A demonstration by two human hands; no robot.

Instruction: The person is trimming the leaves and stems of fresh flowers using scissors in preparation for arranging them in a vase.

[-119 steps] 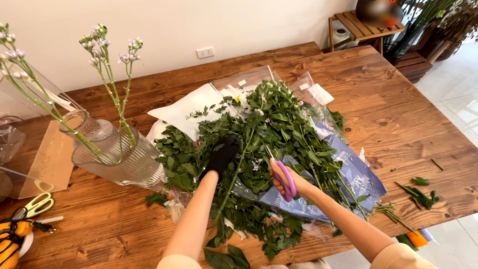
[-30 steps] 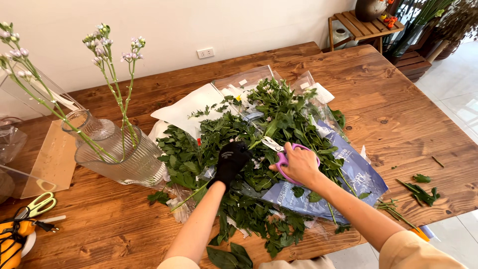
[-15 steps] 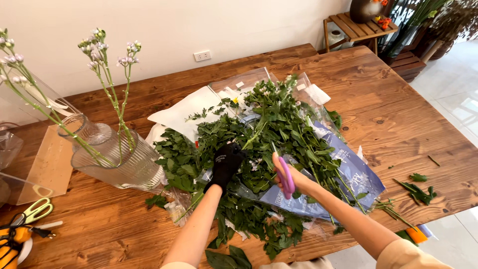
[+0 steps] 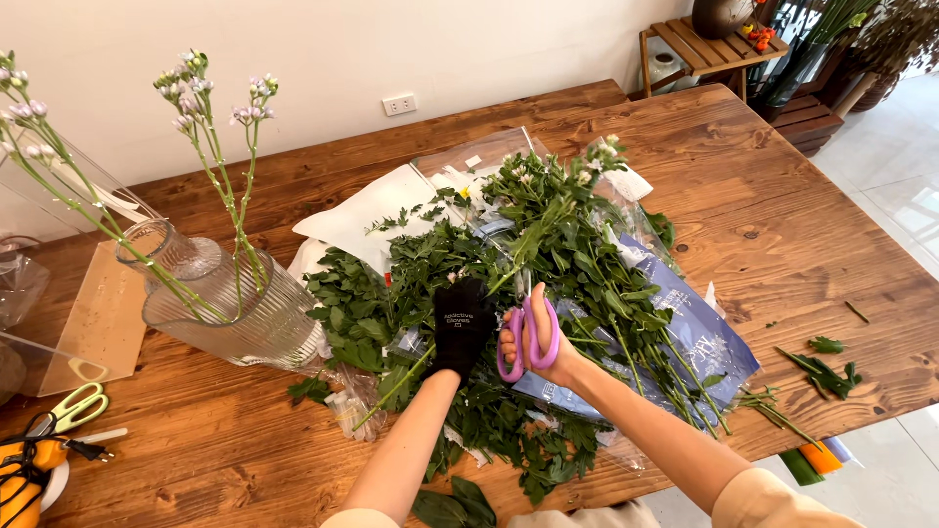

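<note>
A pair of pink-handled scissors [image 4: 528,337] is gripped in the bare right hand [image 4: 536,350], the fingers threaded through the loops and closed on the handles, with the blades directed away from the body into a heap of leafy green stems [image 4: 548,264]. Just beside it, the left hand [image 4: 462,328], covered by a black glove, is closed around a single green stem [image 4: 416,372] that runs diagonally from the heap down toward the near table edge. Both hands are held over the middle of the heap, close together but not touching. The heap is spread across sheets of clear and blue-printed wrapping [image 4: 699,337] and white paper [image 4: 377,210], all laid on a wooden table [image 4: 763,215].

To the left of the heap, a ribbed glass vase [image 4: 235,313] is seen lying tilted, almost against the greenery, with a few long stems of small pale purple flowers [image 4: 210,93] rising out of its mouth. A clear plastic box [image 4: 68,284] stands behind the vase. At the near left corner of the table, a second pair of scissors with pale green handles [image 4: 68,409] is laid flat, well apart from both hands. Cut leaf scraps [image 4: 827,367] are scattered on the wood at the right, and more leaves are strewn along the near table edge
</note>
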